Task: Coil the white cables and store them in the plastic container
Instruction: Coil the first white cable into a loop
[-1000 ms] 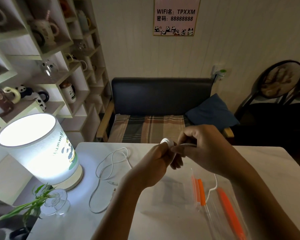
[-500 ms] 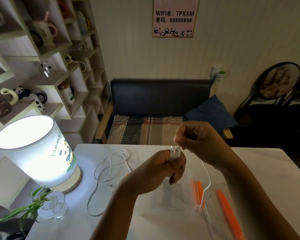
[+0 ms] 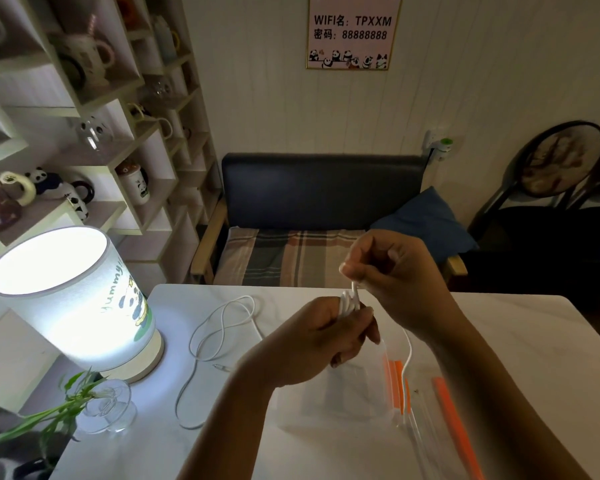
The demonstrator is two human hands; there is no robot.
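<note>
My left hand (image 3: 321, 341) is closed around a small bundle of white cable loops (image 3: 347, 302) above the table's middle. My right hand (image 3: 392, 271) pinches the same cable just above the bundle, and its loose tail (image 3: 408, 355) hangs down toward the table. A second white cable (image 3: 219, 327) lies uncoiled on the white table (image 3: 499, 341) to the left of my hands, its plug end near my left forearm. Clear plastic bags with orange zip strips (image 3: 395, 386) lie flat under and to the right of my hands.
A lit drum lamp (image 3: 70, 299) stands at the table's left edge, with a glass vase holding a green plant (image 3: 104, 407) in front of it. Shelves of mugs fill the left wall. A dark bench with a striped cushion sits beyond the table's far edge.
My right hand has lifted up and away from my left, drawing the cable upward over the bundle. The loops in my left hand show more clearly now.
</note>
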